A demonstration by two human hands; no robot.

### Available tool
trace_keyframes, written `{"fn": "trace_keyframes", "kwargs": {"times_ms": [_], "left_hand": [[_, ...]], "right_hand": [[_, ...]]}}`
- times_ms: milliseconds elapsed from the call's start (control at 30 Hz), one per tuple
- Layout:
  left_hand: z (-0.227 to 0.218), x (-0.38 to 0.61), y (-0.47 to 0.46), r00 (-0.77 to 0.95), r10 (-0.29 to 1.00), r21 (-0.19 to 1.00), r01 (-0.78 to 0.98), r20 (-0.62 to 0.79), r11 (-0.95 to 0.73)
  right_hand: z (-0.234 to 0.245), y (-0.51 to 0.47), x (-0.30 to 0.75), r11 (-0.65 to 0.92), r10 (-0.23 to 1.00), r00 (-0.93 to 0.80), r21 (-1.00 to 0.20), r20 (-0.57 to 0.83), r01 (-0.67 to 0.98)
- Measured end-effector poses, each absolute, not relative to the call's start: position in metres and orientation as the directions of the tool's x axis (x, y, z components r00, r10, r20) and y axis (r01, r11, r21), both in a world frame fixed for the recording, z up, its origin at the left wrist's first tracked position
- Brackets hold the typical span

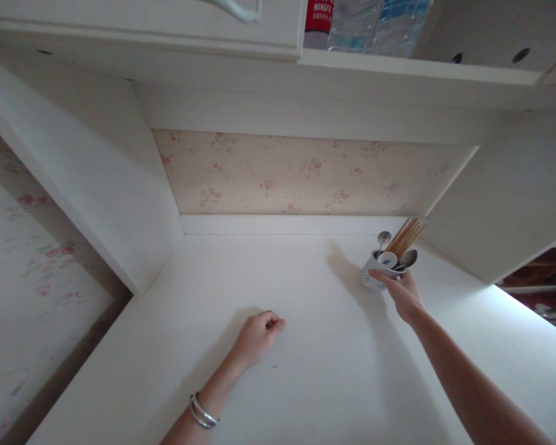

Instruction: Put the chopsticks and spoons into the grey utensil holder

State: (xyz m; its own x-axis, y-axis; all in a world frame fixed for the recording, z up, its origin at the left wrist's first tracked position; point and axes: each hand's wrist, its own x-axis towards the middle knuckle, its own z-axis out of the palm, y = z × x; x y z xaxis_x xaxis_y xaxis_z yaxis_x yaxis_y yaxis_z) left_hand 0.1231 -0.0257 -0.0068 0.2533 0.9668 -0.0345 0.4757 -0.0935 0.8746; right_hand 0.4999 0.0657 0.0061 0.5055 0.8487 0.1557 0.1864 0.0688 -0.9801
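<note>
A white utensil holder (369, 279) with small holes in its side stands at the back right of the white tabletop. My right hand (404, 293) is closed on its near right side. Out of the holder stick several wooden chopsticks (405, 238), a slotted metal spoon (383, 237), a white spoon with a blue mark (387, 259) and a dark metal spoon (409, 258). My left hand (258, 334) rests in a loose fist over the middle of the tabletop, with nothing visible in it. Two silver bangles circle the left wrist.
White side panels (92, 167) rise at left and right of the tabletop (278, 272). Behind it runs a wallpapered back with pink flowers (278, 176). Overhead hangs a white cabinet (143, 25), with clear plastic bottles (356, 25) on its open shelf.
</note>
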Motion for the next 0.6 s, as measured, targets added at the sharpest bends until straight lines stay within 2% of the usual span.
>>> {"fn": "trace_keyframes", "kwargs": {"times_ms": [133,267,600], "left_hand": [[-0.006,0.123,-0.025,0.259,0.965,0.864,0.494,-0.037,-0.099],[-0.007,0.123,-0.026,0.252,0.967,0.861,0.498,-0.032,-0.101],[-0.008,0.122,-0.026,0.251,0.968,0.86,0.498,-0.02,-0.111]], "right_hand": [[-0.004,0.065,0.508,0.036,0.816,0.555,-0.972,0.164,0.234],[-0.007,0.062,0.508,0.066,0.836,0.514,-0.965,0.192,0.253],[-0.02,0.063,0.519,-0.016,0.866,0.485,-0.961,0.124,0.275]]}}
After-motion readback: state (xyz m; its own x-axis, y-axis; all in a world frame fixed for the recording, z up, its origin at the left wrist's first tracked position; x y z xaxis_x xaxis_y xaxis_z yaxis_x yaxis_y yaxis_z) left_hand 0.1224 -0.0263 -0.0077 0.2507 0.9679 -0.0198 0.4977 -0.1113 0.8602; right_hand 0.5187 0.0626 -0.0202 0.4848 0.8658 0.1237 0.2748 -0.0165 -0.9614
